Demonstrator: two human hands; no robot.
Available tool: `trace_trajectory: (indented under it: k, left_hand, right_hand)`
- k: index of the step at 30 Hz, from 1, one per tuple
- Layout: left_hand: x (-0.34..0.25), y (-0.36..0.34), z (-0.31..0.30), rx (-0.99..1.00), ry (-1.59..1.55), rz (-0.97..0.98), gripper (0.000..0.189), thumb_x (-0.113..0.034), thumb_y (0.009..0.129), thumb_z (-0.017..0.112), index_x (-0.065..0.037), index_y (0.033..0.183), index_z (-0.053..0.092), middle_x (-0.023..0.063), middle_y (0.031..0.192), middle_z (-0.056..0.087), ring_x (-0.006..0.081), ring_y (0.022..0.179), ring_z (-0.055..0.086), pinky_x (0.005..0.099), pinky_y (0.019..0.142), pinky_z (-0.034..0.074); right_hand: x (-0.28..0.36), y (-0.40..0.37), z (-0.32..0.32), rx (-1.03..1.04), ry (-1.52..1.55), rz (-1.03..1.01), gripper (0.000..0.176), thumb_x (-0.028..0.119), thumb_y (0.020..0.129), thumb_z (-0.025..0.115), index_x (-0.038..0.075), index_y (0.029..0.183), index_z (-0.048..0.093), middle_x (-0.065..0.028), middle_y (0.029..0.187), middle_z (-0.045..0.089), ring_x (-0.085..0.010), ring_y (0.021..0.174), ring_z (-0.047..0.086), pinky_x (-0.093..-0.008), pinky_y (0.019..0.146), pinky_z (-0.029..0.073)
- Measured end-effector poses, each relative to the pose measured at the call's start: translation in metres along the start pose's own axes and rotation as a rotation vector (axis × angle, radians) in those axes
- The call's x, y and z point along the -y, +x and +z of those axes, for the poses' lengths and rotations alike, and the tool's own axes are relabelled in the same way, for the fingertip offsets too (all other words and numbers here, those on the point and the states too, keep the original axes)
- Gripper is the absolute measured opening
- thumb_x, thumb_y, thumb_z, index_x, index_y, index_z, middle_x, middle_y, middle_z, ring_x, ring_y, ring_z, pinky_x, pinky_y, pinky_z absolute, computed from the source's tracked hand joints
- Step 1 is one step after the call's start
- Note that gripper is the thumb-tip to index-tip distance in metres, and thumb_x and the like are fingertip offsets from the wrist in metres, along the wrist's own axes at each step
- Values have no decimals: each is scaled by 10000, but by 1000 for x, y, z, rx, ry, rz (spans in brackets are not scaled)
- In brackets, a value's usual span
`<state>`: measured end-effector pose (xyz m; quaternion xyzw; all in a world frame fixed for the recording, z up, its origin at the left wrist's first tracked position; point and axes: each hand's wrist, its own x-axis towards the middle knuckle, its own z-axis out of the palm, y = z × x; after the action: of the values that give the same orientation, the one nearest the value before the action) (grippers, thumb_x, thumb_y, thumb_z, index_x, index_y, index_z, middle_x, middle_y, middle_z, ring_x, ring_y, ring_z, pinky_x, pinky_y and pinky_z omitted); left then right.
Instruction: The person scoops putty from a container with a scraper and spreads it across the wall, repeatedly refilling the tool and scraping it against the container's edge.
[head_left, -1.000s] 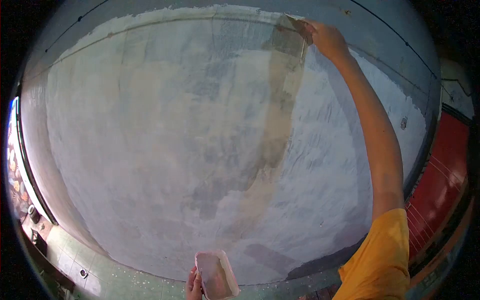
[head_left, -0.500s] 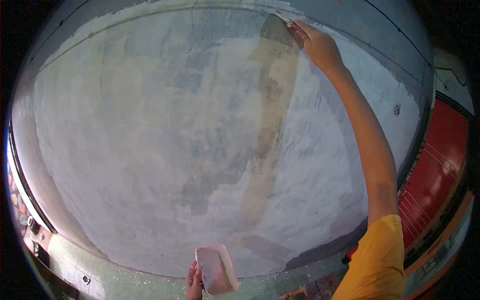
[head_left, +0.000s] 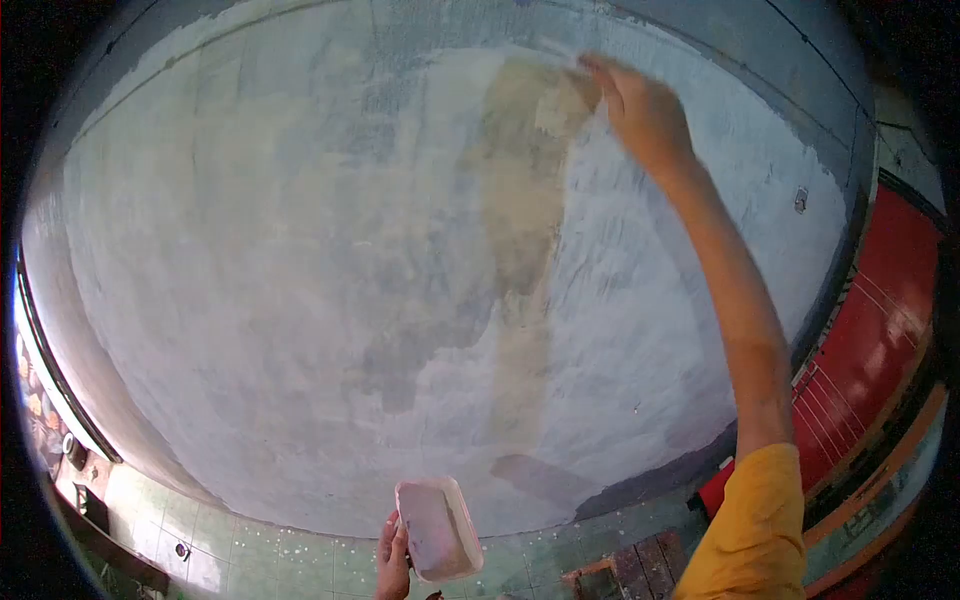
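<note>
My left hand (head_left: 393, 556) grips the side of a shallow rectangular plastic tub (head_left: 438, 530) at the bottom of the view. Pale paste coats the inside of the tub. High on the wall (head_left: 300, 250), my right hand (head_left: 640, 108) is closed around a putty knife (head_left: 560, 50), its blade blurred by motion and close to the wall surface. Whitish filler covers most of this wall in uneven patches. My arm's shadow falls across the wall just left of the hand.
A red panel (head_left: 860, 340) stands along the right side. Green floor tiles (head_left: 300, 560) with white spatters run below the wall. Near the bottom right lies a dark wooden piece (head_left: 645, 570). A small wall fitting (head_left: 801, 200) shows at the right.
My right hand has moved a little down with the putty knife, which is now blurred. The tub sits slightly higher in view, still in my left hand.
</note>
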<state>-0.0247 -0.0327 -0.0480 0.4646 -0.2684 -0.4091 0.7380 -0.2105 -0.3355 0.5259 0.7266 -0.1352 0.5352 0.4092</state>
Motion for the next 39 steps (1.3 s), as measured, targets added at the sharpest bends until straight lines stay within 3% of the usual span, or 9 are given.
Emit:
trace_trajectory:
  k: [3,8,11,16,24,27,28,35,39]
  left_hand:
    - [-4,-2,10,-15,-6,-8,556,-346,1054,479,24,1460,391,129,1403,502,221,1299,480,349,1078,394]
    - [2,-7,2,-77,14,-27,557,-322,1061,456,22,1488,356,149,1457,458,239,1351,442,358,1118,359]
    - [-23,-21,21,-95,-7,-54,531,-302,1062,450,-1,1491,366,119,1413,492,203,1274,479,330,1035,394]
    - [1,-7,5,-106,13,39,484,-301,1061,463,-54,1474,413,34,1249,609,106,1044,585,247,786,491]
    - [-15,-17,12,-125,-22,0,493,-274,1055,480,-36,1479,398,61,1334,562,143,1172,535,280,915,470]
    - [-1,-20,5,-147,-22,-10,503,-276,1054,483,-38,1487,387,62,1336,559,143,1172,534,284,902,474]
    - [-1,-21,2,-159,-4,-20,508,-279,1053,484,-39,1489,384,62,1333,559,142,1171,535,285,895,477]
    - [-10,-13,11,-162,49,-48,531,-300,1050,475,-28,1495,372,96,1372,537,184,1217,529,310,952,462]
    - [4,-3,3,-161,74,-38,530,-319,1060,431,-22,1495,374,136,1419,507,230,1275,513,351,1046,429]
  right_hand:
    - [-12,18,19,114,-31,13,309,283,996,499,143,1216,665,-166,1020,710,-373,899,675,-447,791,547]
    - [46,-124,38,179,-100,-238,327,101,891,594,129,1209,660,-127,1039,727,-287,907,706,-396,740,579]
    - [66,-132,12,463,112,-27,319,64,886,574,133,1178,683,-128,1031,733,-286,897,714,-401,747,582]
    - [46,-2,16,68,13,-80,276,193,927,562,121,1167,679,-131,1002,727,-347,889,692,-439,758,562]
    - [113,-118,56,129,-52,-406,229,146,924,595,81,1132,666,-170,936,703,-289,824,698,-380,644,562]
    - [115,-113,35,523,88,-193,222,154,962,546,21,1113,638,-152,860,701,-290,799,714,-429,683,584]
    - [103,-101,42,387,-5,-184,230,246,932,622,143,1127,687,-134,820,706,-302,766,698,-393,651,560]
    - [-27,-9,46,113,-174,39,348,249,1003,490,215,1329,608,-118,1020,733,-315,894,706,-430,773,567]
    - [-20,-130,87,143,-100,-148,457,152,949,555,112,1402,512,-166,1299,622,-324,1083,659,-427,833,579]
